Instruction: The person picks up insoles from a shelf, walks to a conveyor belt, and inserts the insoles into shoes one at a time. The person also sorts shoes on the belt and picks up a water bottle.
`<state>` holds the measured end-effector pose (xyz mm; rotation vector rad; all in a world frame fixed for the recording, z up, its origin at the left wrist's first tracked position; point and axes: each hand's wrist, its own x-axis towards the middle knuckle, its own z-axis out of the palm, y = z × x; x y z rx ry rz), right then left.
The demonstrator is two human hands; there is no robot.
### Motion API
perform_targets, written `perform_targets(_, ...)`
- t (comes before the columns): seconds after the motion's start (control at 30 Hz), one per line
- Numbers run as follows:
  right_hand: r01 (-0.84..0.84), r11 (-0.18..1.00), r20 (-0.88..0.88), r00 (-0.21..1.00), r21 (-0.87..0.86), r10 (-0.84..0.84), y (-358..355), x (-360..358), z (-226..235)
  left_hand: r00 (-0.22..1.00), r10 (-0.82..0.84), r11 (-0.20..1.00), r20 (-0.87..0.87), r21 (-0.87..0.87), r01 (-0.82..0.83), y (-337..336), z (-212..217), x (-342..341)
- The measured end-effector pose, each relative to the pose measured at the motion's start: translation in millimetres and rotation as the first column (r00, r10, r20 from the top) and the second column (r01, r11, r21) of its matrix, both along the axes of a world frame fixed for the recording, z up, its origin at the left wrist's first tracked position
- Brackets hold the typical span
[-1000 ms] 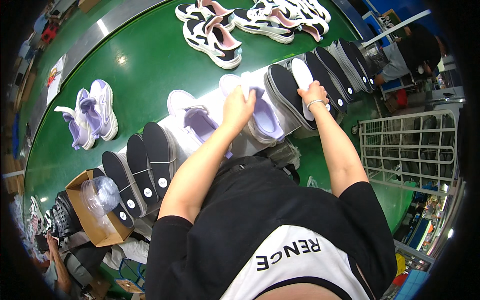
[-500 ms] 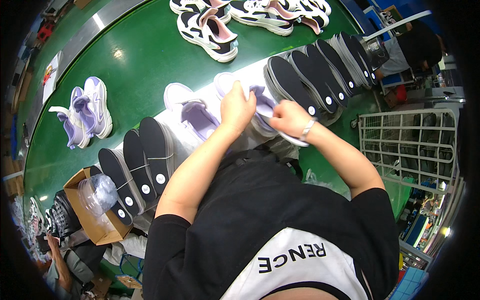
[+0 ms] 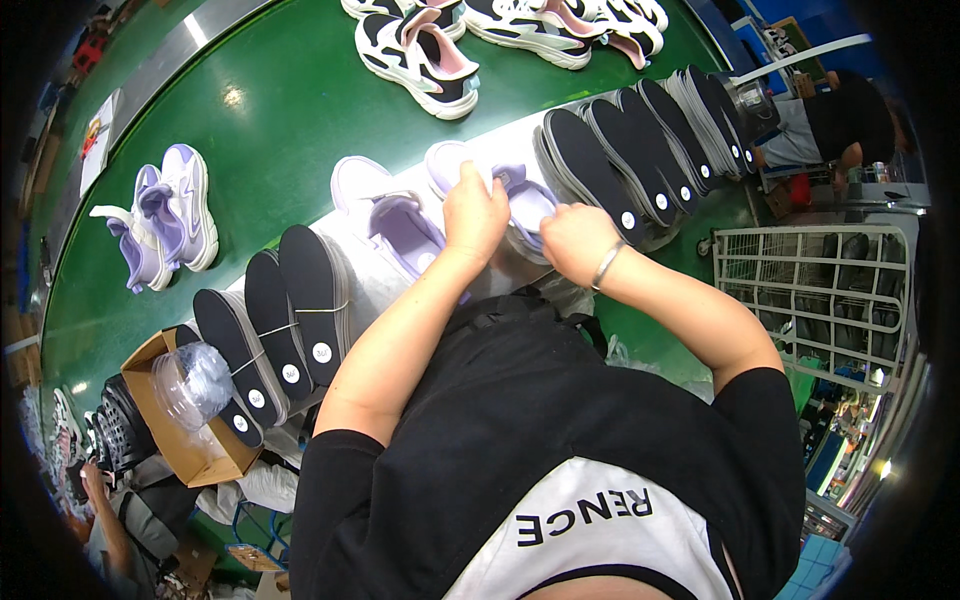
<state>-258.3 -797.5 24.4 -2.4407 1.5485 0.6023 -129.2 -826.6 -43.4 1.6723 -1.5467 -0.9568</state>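
A white and lilac sneaker lies in front of me, toe pointing away. My left hand grips its upper near the tongue, fingers closed. At the heel opening, my right hand has its fingers curled around the collar; a bracelet circles that wrist. A pale insole shows inside the shoe, its heel end hidden by the right hand. Just left of it, a matching sneaker sits with its lilac lining exposed, partly behind my left forearm.
Stacks of black insoles stand to the right, more banded insole stacks to the left. A cardboard box holds a clear plastic tub. Other sneakers rest on the green table. A white wire cart stands at right; people are at both sides.
The insole's heel end, which stuck out past my right hand, no longer shows there, and more of the insole appears inside the sneaker. My right hand has shifted slightly; my left keeps its grip.
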Motion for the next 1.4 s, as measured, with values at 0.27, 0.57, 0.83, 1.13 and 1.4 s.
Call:
perform_targets(0.27, 0.036, 0.996, 0.053, 0.998, 0.082, -0.041, -26.8, 4.8, -57.5, 0.975, 0.059, 0.997, -0.212, -0.030, -0.066, -0.4, -16.6, 3.1)
perform_targets(0.57, 0.021, 0.846, -0.283, 0.946, 0.533, 0.155, -54.1, 15.4, -61.3, 0.985, -0.005, 0.997, -0.173, -0.075, -0.009, -8.8, -19.0, 2.7)
perform_targets(0.83, 0.032, 0.940, -0.282, 0.957, 0.339, 0.069, -44.1, 11.3, -46.3, 0.998, -0.010, 0.997, -0.059, -0.073, 0.005, -11.7, -16.9, -2.9)
perform_targets(1.13, -0.005, 0.883, -0.112, 0.991, 0.469, 0.066, -24.6, -14.4, -19.1, 0.998, 0.026, 1.000, -0.052, 0.014, -0.025, -15.3, -25.6, -5.4)
perform_targets(1.4, -0.140, 0.887, 0.188, 0.980, 0.441, 0.061, -26.8, -36.3, -30.2, 0.906, 0.105, 0.985, -0.410, 0.167, -0.039, -15.1, -21.5, -4.1)
